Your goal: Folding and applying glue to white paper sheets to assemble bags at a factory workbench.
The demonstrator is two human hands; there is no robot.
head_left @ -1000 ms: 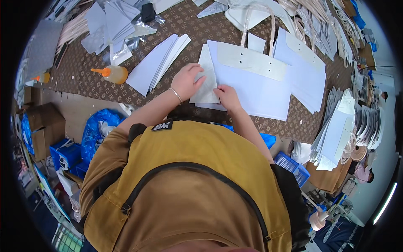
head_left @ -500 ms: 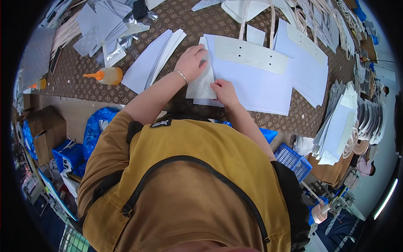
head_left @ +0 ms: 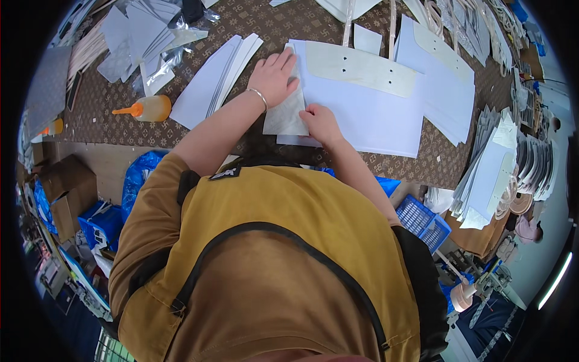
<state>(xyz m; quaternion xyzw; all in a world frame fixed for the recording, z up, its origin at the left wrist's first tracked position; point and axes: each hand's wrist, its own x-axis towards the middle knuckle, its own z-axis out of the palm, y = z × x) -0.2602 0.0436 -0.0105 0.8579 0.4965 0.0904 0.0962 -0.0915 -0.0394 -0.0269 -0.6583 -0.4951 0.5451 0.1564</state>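
A pale lilac-white bag panel (head_left: 374, 123) lies on the patterned table cover, with a cream band (head_left: 356, 67) and dark holes along its far edge. Over its left edge rests a narrow grey-white piece of sheet material (head_left: 284, 122). My left hand (head_left: 274, 79) lies on the far part of that piece, fingers stretched out and slightly apart. At the piece's near right edge, my right hand (head_left: 322, 125) has its fingers curled, thumb and forefinger pinching the edge. The fingers partly hide the spot where piece and panel meet.
An orange-tipped glue bottle (head_left: 152, 108) lies left of a fan of white panels (head_left: 211, 81). To the right is another panel with a cream band (head_left: 443, 84). Stacked panels (head_left: 485, 175) overhang the table's right end. A blue crate (head_left: 422, 223) stands below.
The whole view has shifted a little, so the table things sit higher in it. My left fingers look straighter; my right hand still pinches the piece's edge.
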